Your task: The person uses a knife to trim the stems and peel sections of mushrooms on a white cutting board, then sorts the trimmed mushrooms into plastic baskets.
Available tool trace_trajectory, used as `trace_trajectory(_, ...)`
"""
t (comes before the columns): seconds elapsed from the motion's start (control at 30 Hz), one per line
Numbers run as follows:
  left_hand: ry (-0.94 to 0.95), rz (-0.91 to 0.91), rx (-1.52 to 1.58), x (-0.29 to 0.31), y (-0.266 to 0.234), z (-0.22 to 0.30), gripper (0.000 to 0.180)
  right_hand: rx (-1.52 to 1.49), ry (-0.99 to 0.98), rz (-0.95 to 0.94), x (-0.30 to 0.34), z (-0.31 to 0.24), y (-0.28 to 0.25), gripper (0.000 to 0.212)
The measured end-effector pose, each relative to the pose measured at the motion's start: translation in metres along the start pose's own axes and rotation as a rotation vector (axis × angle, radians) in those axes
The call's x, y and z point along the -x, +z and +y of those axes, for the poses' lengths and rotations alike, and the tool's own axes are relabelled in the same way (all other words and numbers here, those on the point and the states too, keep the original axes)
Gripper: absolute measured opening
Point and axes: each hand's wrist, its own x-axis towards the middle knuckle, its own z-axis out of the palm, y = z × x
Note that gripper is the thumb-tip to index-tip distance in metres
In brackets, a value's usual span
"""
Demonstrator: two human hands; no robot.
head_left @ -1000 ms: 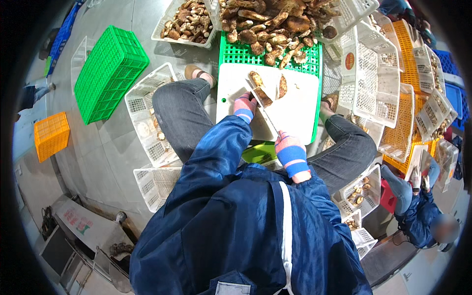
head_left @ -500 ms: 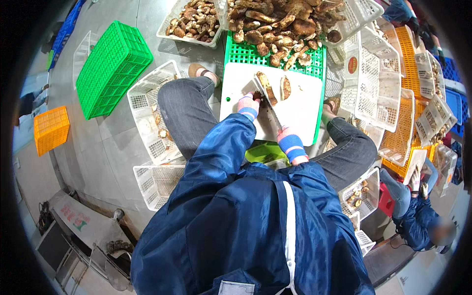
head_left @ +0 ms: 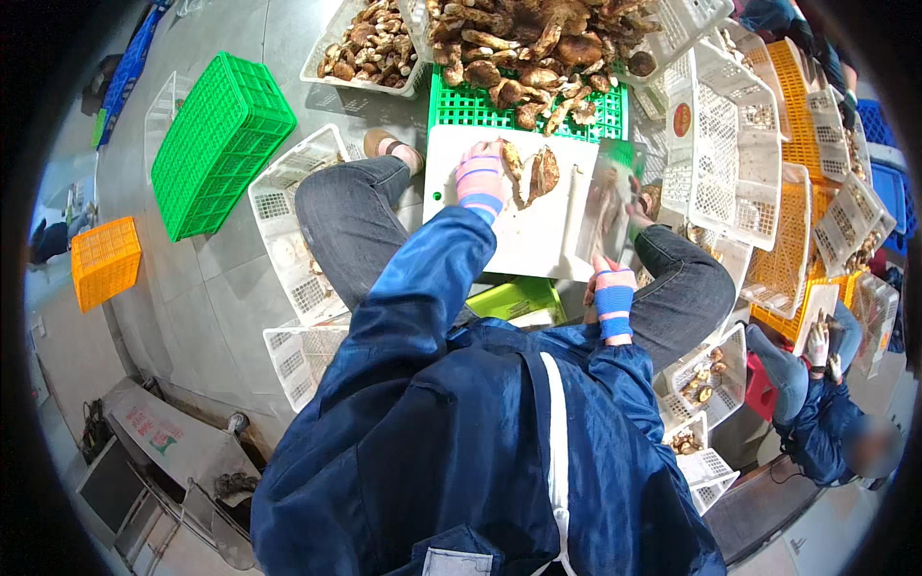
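My left hand [head_left: 483,178], wrapped in a pink and blue striped cover, lies over the white cutting board [head_left: 528,240] with its fingers stretched forward. Beside its fingertips is a cut mushroom slice [head_left: 513,165]; whether they touch is hard to tell. A wider brown mushroom piece [head_left: 545,175] lies just to the right. My right hand [head_left: 611,276], in a similar striped cover, is closed around the handle of a broad-bladed knife [head_left: 607,197]. The blade is smeared by motion and turned flat side up over the board's right edge.
Brown mushrooms [head_left: 547,43] are heaped beyond the board, on a green crate [head_left: 471,106]. White baskets [head_left: 735,144] with mushrooms stand on both sides. An upturned green crate [head_left: 221,144] and an orange one [head_left: 106,261] are at left. Another person [head_left: 816,422] sits at right.
The knife has swung right, away from the mushroom pieces, with my right hand. My left hand has moved forward beside the slice. The two pieces now lie closer together.
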Motion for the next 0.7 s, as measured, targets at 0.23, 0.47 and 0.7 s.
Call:
trace_trajectory(0.23,0.476,-0.114,-0.543,-0.05,0.034,-0.017,0.033,-0.491,0.367,-0.003,0.01,-0.014,-0.01,0.022)
trace_trajectory(0.47,-0.125,-0.563,0.294,-0.012,0.015,-0.042,0.04,-0.092,0.016,-0.02,0.003,0.01,0.01,0.026)
trace_trajectory(0.7,-0.296,-0.412,0.08,0.045,0.06,-0.017,0.039,0.204,-0.055,-0.088,0.009,-0.042,0.01,0.026)
